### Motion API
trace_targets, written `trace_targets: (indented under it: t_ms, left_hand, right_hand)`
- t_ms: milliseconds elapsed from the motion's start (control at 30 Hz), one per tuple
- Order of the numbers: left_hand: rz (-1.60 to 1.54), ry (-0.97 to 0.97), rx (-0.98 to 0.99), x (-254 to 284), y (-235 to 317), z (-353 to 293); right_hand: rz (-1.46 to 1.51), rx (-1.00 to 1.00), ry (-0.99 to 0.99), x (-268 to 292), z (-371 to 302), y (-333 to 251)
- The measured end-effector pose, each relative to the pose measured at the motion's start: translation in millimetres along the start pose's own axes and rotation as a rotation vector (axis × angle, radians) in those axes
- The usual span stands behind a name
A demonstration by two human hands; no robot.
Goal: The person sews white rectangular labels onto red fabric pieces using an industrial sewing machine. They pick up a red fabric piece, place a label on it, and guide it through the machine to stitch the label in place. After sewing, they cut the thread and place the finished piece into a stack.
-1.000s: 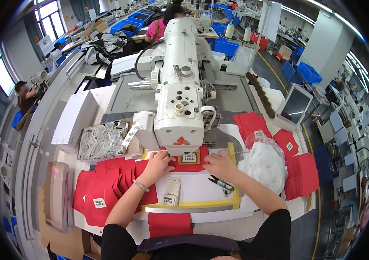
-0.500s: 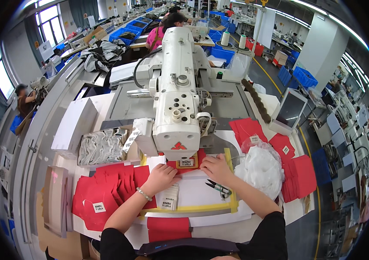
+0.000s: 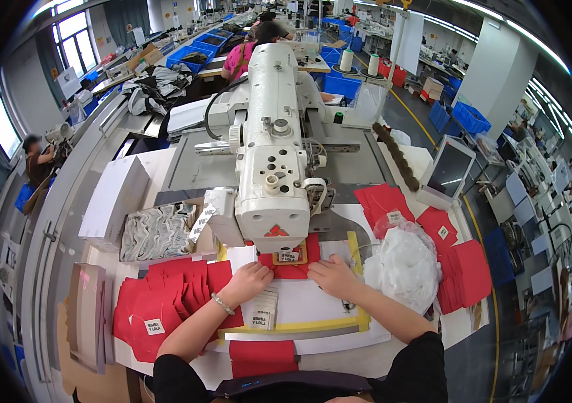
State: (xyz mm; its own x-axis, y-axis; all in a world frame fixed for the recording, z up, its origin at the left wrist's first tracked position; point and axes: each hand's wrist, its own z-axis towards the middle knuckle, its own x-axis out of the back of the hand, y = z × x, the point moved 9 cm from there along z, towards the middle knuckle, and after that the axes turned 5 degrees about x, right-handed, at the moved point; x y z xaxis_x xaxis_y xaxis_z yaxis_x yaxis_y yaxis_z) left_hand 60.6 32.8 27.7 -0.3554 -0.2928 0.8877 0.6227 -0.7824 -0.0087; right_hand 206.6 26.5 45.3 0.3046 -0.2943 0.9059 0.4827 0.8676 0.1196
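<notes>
A white industrial sewing machine (image 3: 274,154) stands at the middle of the table. Under its head lies a red fabric piece (image 3: 293,266) with a small white label (image 3: 289,256) inside a yellow frame. My left hand (image 3: 252,279) rests flat on the left edge of that red piece. My right hand (image 3: 329,274) presses its right edge, fingers spread. A small stack of white labels (image 3: 264,311) lies just below my left hand, on a white template with a yellow border (image 3: 313,326).
Stacks of red fabric pieces lie at left (image 3: 165,302) and at right (image 3: 460,269). A white plastic bag (image 3: 403,265), a tray of grey-white pieces (image 3: 158,232), a white box (image 3: 115,201), a small screen (image 3: 448,173). Other people work at far tables.
My head has leaned in closer, so the machine and the table look larger. Both hands stay on the red piece under the machine head.
</notes>
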Motion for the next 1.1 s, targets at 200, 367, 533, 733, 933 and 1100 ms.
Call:
trace_targets:
  t_ms: [200,367,533,733,933,1100]
  left_hand:
    - [-0.011,-0.054,-0.043,2,8,-9]
    - [-0.021,-0.018,-0.088,32,20,-17]
    - [0.028,-0.028,0.014,45,12,-29]
    - [0.141,0.028,0.141,73,-4,-54]
    - [0.200,-0.022,0.212,88,-4,-83]
    - [0.205,-0.038,0.263,100,2,-99]
  right_hand:
    - [-0.071,0.125,-0.017,8,-7,-26]
    - [-0.093,0.078,0.030,24,-17,-41]
    - [-0.014,-0.262,0.012,24,-36,-31]
    - [0.002,-0.709,-0.273,41,-83,-18]
    - [0.007,-0.673,-0.208,31,-96,-27]
    - [-0.066,-0.658,-0.173,20,-90,-13]
